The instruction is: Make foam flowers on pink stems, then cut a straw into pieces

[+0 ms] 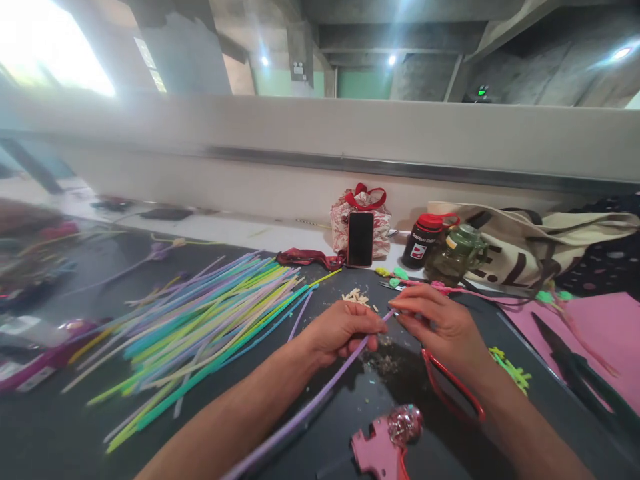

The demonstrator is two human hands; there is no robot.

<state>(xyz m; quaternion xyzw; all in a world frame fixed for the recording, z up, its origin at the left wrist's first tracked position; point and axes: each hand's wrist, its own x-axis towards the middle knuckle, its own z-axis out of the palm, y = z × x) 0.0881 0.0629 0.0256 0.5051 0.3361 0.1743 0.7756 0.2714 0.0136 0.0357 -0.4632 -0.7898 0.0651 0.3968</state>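
A long purple pipe cleaner (320, 399) runs from the bottom edge up to my hands at the middle. My left hand (350, 327) is closed around it near its upper end. The fingertips of my right hand (433, 317) pinch the tip of the same stem. Red-handled pliers or scissors (450, 390) lie under my right wrist, their front part hidden by the hand. Small pale wooden pieces (356, 297) are heaped just behind my left hand. Dark crumbs (385, 361) are scattered on the black mat below my hands.
Many coloured pipe cleaners (200, 333) spread at left. A pink glue gun (385, 440) lies at front. Behind stand a phone (360, 239), a red-lidded bottle (423, 241) and a green jug (455, 253). At right are black scissors (575, 367), pink sheets (607, 327) and a tote bag (520, 243).
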